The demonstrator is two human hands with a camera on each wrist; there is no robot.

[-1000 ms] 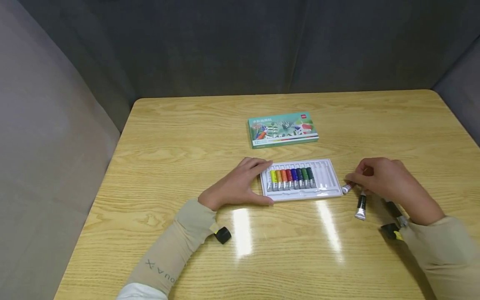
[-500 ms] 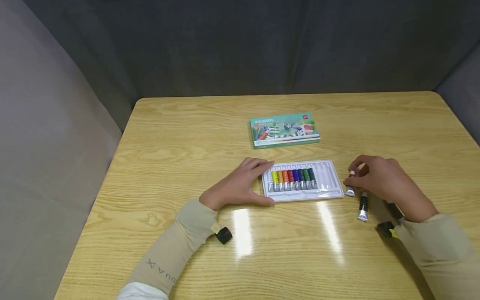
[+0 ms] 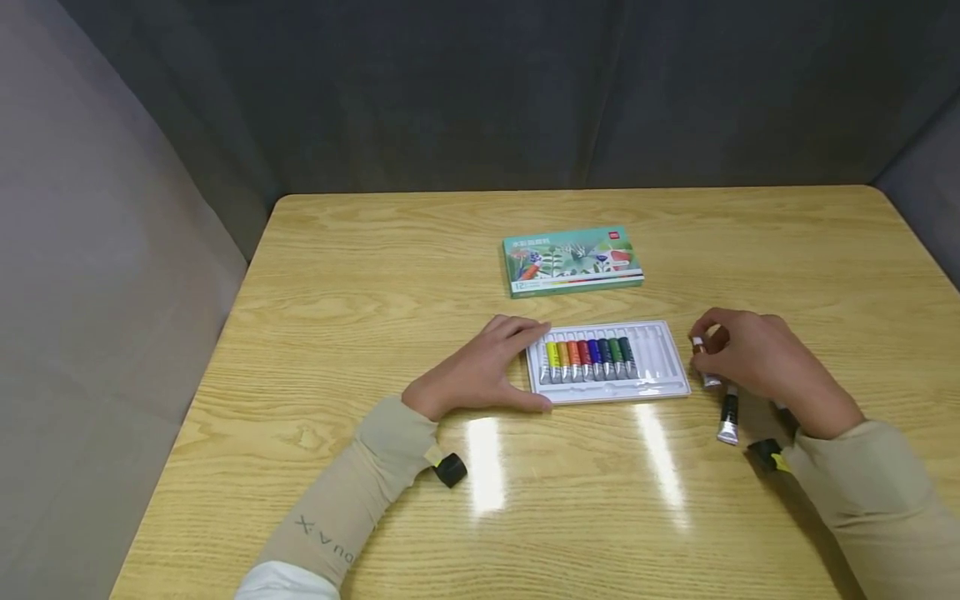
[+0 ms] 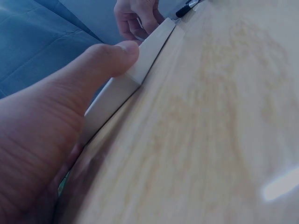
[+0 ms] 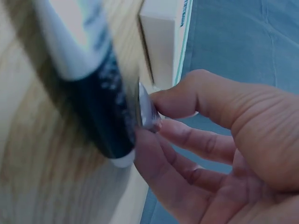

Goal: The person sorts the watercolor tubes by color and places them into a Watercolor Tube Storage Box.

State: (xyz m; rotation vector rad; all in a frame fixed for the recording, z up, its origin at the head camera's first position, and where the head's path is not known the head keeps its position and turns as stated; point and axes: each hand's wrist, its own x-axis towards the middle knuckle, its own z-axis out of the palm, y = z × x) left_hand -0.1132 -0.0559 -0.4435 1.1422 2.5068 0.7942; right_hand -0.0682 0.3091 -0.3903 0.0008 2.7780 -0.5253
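Note:
In the head view, my left hand [image 3: 480,367] holds the left end of a white paint tray [image 3: 656,390], thumb on the near edge and fingers at the far corner. Several coloured paint tubes [image 3: 585,358] lie side by side in it, with bare slots at the right. My right hand [image 3: 765,354], just right of the tray, pinches a small paint tube [image 3: 699,346] with a white cap and brownish band. Its silver end [image 5: 147,109] shows between thumb and fingers in the right wrist view. A black paint tube [image 3: 728,417] lies below that hand.
Another dark tube [image 3: 784,417] lies partly hidden under the right wrist. A green printed paint box [image 3: 573,262] stands behind the tray on the wooden table [image 3: 360,267]. Dark curtains [image 3: 450,100] hang beyond the far edge.
The right hand has gone from reaching over the brownish tube to pinching it, turning it more upright with its cap toward the far side. The left hand stays on the tray.

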